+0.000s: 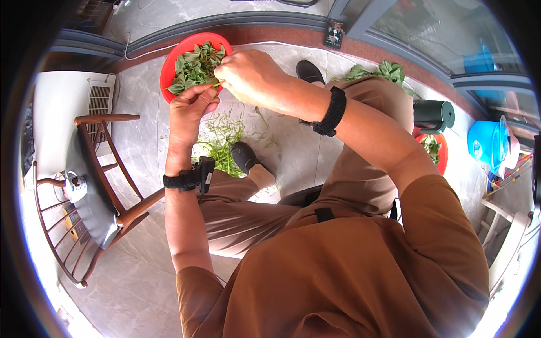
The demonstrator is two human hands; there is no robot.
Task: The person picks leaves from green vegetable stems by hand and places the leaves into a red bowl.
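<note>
Both hands meet at the near edge of a red plastic basin that holds a heap of green leaves. A thin green stem runs between the fingertips of my left hand and those of my right hand. My left hand pinches it with thumb and forefinger; my right hand, with fingers curled, grips its other end. Part of the stem is hidden by the fingers. Below the hands, stripped green stems lie scattered on the tiled floor around my left shoe.
To the left stands a wooden chair with a dark seat. On the right are more leafy greens, a dark green jug, a second red basin and a blue container. A phone leans by the door frame.
</note>
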